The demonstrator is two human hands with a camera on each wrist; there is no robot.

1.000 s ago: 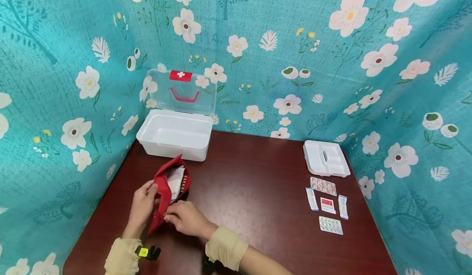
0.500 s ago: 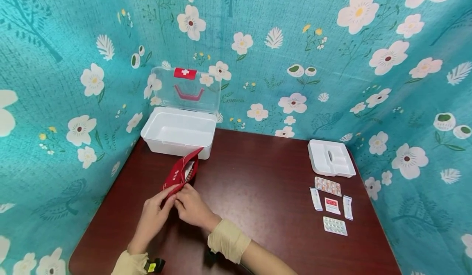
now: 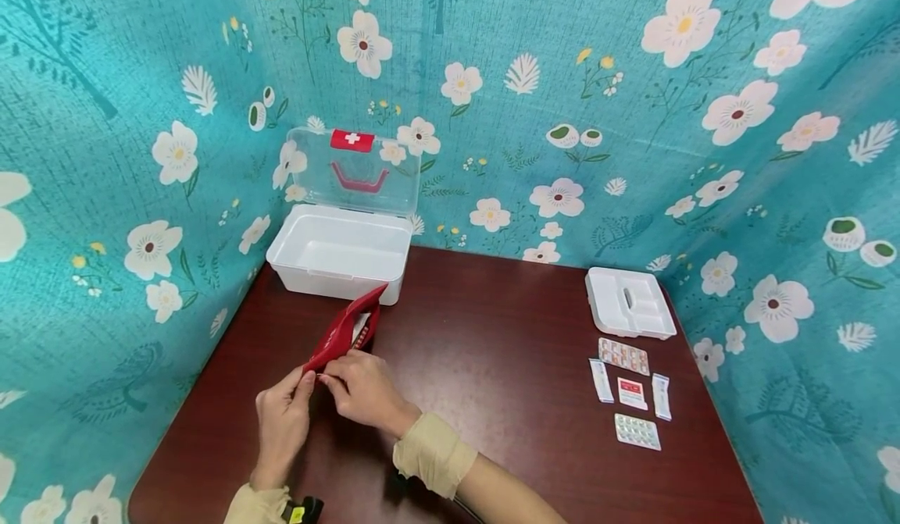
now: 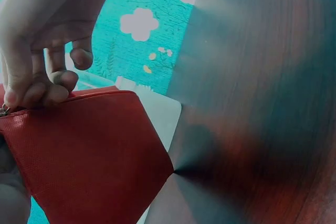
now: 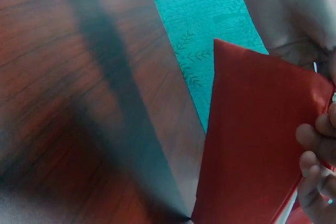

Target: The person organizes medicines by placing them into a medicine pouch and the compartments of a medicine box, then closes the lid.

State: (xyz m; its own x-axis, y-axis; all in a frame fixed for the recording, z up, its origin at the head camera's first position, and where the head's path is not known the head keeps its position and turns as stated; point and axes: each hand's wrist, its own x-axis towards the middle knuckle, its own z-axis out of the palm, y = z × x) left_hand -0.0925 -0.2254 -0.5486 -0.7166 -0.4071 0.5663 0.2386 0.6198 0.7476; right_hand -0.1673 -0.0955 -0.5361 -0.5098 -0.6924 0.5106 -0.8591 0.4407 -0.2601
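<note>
A red fabric pouch (image 3: 344,333) with a zipper along its top is held above the table, tilted with its far corner raised toward the white box. Its mouth gapes at the far end, and a pill blister strip (image 3: 362,336) and white packets show inside. My left hand (image 3: 283,418) grips the near end of the pouch between thumb and fingers. Close beside it, my right hand (image 3: 369,387) has its fingertips pinched at the zipper. The small metal zipper pull (image 4: 4,112) shows at fingertips in the left wrist view.
Behind the pouch stands the white first-aid box (image 3: 337,282), its clear lid (image 3: 358,169) raised. At the right lie a white compartment tray (image 3: 606,317), two blister packs (image 3: 623,356) (image 3: 637,432), two slim white packets (image 3: 601,381) (image 3: 661,397) and a red-and-white sachet (image 3: 631,393). Flowered cloth surrounds the table.
The pouch has swung so its mouth faces away to the right and is narrower than a second ago. Both hands have come together at its near end; the left has since drawn slightly back.
</note>
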